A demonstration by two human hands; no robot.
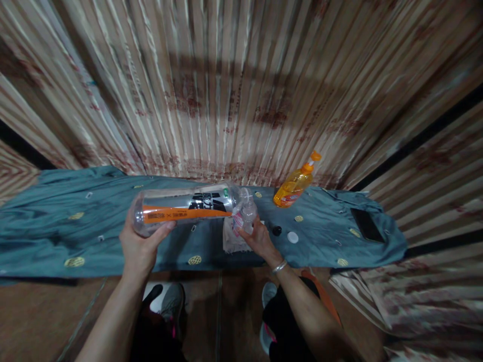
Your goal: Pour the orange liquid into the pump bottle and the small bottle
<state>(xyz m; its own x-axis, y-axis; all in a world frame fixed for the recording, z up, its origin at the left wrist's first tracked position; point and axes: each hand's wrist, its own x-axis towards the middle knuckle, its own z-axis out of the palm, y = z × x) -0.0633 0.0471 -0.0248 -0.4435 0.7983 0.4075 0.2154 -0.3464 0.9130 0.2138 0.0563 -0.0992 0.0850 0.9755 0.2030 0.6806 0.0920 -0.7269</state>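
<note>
Large bottle points nine to three o'clock — left hand curled round its base, right hand clasping clear plastic by its neck.

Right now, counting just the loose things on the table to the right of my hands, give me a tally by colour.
Orange: 1, the pump bottle
Black: 2, the phone and what looks like a cap
White: 1, the round lid
Total: 4

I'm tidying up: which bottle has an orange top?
The amber bottle standing on the teal cloth; the large clear bottle in the left hand shows no orange top.
</note>
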